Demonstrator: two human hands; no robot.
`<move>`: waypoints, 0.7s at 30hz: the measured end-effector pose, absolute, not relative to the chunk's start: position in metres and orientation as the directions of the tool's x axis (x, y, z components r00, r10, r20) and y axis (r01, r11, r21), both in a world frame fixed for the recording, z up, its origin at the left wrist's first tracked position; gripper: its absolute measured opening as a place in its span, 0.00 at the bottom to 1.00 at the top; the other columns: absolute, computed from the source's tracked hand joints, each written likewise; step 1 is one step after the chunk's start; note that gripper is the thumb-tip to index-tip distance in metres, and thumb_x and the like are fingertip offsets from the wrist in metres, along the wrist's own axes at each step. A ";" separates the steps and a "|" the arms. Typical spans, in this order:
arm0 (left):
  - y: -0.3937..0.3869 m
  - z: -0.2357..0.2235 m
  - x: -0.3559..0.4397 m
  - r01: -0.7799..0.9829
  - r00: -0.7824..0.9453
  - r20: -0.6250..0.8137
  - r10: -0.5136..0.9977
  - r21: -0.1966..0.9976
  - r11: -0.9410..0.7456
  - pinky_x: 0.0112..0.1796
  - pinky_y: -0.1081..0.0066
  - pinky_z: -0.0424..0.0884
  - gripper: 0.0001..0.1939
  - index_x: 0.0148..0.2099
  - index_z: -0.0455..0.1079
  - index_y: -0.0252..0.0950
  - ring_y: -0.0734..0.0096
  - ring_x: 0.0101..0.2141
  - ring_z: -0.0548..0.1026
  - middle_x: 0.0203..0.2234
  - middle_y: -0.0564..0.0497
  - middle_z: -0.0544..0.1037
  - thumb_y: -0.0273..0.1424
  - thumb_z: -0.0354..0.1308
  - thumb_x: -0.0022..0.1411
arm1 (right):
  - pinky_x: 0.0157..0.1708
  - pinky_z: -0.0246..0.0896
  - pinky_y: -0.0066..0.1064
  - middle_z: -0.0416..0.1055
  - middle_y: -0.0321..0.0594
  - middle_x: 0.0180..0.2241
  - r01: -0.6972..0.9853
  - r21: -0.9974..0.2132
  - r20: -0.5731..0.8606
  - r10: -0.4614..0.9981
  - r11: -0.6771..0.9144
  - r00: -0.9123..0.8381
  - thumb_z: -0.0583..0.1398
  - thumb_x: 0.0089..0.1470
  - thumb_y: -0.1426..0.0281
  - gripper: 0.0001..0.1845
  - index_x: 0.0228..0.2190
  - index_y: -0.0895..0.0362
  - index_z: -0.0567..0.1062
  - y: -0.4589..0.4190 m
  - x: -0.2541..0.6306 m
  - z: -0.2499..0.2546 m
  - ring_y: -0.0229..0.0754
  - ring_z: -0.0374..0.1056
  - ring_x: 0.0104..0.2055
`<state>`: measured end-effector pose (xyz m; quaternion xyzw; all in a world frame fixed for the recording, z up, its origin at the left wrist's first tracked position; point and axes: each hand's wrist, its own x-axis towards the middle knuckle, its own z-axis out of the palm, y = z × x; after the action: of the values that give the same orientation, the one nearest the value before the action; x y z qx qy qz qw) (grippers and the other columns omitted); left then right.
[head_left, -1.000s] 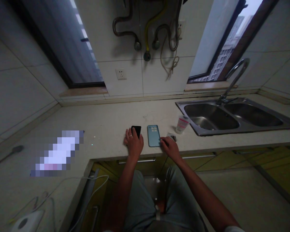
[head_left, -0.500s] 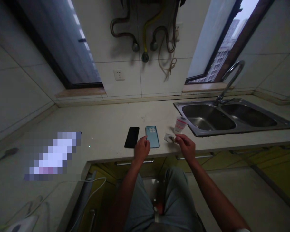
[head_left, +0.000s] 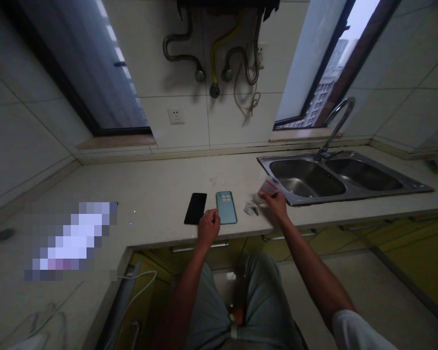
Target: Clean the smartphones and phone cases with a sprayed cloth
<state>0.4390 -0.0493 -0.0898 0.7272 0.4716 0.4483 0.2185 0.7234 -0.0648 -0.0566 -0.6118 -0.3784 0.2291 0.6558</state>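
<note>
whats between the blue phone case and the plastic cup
In the head view, a small scrap, too blurred to identify, lies between the blue phone case and plastic cup.

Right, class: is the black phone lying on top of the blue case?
No: the black phone and the blue case lie side by side on the counter.

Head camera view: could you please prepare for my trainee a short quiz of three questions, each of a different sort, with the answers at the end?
1. True or false: the flat black rectangular phone lies left of the light-blue rectangular phone case.
2. Which is nearest the right hand?
A the phone
B the case
C the translucent cup with a pink stripe
3. Fill in: the silver metal sink has ___ basins.

Key: 1 true; 2 C; 3 two.
</note>
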 end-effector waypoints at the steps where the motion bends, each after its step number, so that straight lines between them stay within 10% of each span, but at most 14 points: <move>1: -0.051 -0.090 0.438 0.469 0.143 0.466 0.873 0.745 -0.474 0.36 0.70 0.70 0.12 0.43 0.75 0.34 0.71 0.30 0.75 0.34 0.46 0.79 0.28 0.51 0.63 | 0.43 0.68 0.42 0.79 0.42 0.32 0.132 -0.976 0.219 0.737 0.175 0.639 0.73 0.34 0.57 0.25 0.33 0.60 0.78 -0.070 0.718 -0.053 0.46 0.72 0.35; 7: -0.076 -0.069 0.450 0.230 0.034 0.466 0.884 0.857 -0.461 0.33 0.72 0.71 0.14 0.46 0.73 0.34 0.71 0.33 0.74 0.36 0.45 0.77 0.38 0.55 0.64 | 0.41 0.72 0.37 0.80 0.39 0.38 -0.348 -0.831 0.150 0.777 0.434 0.611 0.74 0.38 0.62 0.24 0.38 0.55 0.78 -0.107 0.678 -0.014 0.43 0.75 0.38; 13: -0.109 -0.023 0.491 -0.263 0.256 0.199 0.946 0.956 -0.130 0.29 0.72 0.76 0.40 0.65 0.57 0.36 0.65 0.39 0.77 0.51 0.38 0.73 0.54 0.58 0.59 | 0.38 0.75 0.36 0.79 0.35 0.35 -0.619 -0.703 0.061 0.897 0.351 0.438 0.75 0.39 0.61 0.23 0.37 0.52 0.76 -0.124 0.629 0.001 0.43 0.76 0.37; 21: -0.122 -0.010 0.495 -0.050 0.239 0.175 0.955 0.985 -0.168 0.24 0.74 0.72 0.32 0.56 0.69 0.34 0.69 0.29 0.74 0.37 0.45 0.78 0.55 0.46 0.67 | 0.46 0.74 0.39 0.80 0.38 0.40 -0.621 -0.701 0.066 0.899 0.351 0.433 0.76 0.37 0.67 0.25 0.38 0.52 0.77 -0.143 0.602 -0.008 0.46 0.76 0.43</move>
<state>0.4949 -0.1219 -0.0104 0.5916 0.3827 0.4838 0.5191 0.6016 -0.1426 -0.0080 -0.3052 -0.2277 0.4812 0.7896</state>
